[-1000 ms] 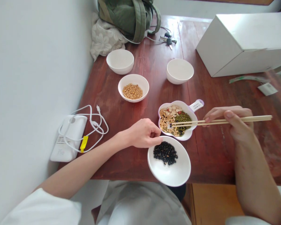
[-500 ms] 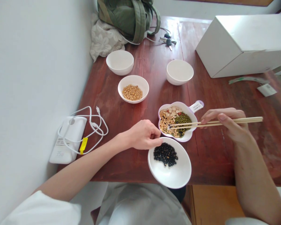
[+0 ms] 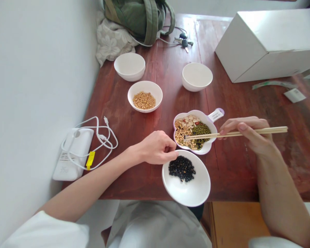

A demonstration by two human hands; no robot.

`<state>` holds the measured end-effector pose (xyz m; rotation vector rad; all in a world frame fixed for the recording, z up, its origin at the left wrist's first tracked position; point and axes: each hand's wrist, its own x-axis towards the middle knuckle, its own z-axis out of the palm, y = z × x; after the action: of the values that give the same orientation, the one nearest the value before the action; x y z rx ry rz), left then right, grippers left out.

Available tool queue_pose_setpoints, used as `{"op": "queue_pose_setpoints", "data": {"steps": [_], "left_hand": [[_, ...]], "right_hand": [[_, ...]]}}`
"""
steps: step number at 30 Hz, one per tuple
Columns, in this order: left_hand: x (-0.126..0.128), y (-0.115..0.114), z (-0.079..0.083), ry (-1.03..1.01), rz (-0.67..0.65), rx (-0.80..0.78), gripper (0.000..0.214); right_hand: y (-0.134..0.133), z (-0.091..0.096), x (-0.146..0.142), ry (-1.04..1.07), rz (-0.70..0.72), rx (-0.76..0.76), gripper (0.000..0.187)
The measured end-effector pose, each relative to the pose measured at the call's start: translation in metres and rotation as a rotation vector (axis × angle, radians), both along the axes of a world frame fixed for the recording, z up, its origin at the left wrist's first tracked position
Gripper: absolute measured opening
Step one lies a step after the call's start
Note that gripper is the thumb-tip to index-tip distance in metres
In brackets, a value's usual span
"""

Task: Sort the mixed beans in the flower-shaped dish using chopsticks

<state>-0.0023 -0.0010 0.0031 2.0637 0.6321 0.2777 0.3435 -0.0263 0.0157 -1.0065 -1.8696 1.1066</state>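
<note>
My right hand [image 3: 245, 132] is shut on a pair of wooden chopsticks [image 3: 258, 131], whose tips reach over a flower-shaped white dish [image 3: 208, 148]. That dish holds pale beans, nut pieces and green mung beans [image 3: 200, 132]. The tips sit above the pale beans [image 3: 181, 132], and I cannot tell whether they hold anything. My left hand [image 3: 156, 148] grips the rim of a white shallow dish [image 3: 193, 193] of black beans [image 3: 182, 168]. This dish tilts and juts past the table's front edge. A white bowl [image 3: 144, 85] of yellow soybeans [image 3: 144, 100] stands farther up.
Two white bowls [image 3: 129, 66] [image 3: 196, 76] stand on the red-brown wooden table [image 3: 165, 186]. A white box [image 3: 268, 44] occupies the far right. A white power pack [image 3: 73, 155] with a cable lies by the wall on the left. Keys [image 3: 184, 42] and a green backpack [image 3: 136, 17] are at the back.
My right hand and the chopsticks have shifted slightly left, with the tips farther over the flower-shaped dish. My left hand stays on the rim of the black bean dish.
</note>
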Motion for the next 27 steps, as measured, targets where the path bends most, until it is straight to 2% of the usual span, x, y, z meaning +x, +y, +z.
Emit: {"op": "queue_pose_setpoints", "data": {"steps": [6, 10, 27], "left_hand": [[-0.0002, 0.0001, -0.0014, -0.012, -0.004, 0.008, 0.035], [-0.0003, 0.0001, -0.0011, -0.021, -0.003, 0.009, 0.035], [-0.0001, 0.0002, -0.0026, -0.027, -0.003, 0.015, 0.033]], "right_hand": [[-0.0027, 0.0053, -0.0027, 0.03, -0.027, -0.019, 0.038], [-0.0034, 0.0045, -0.0025, -0.032, -0.004, -0.051, 0.036], [-0.003, 0.0003, -0.0023, -0.038, 0.056, -0.007, 0.033]]}}
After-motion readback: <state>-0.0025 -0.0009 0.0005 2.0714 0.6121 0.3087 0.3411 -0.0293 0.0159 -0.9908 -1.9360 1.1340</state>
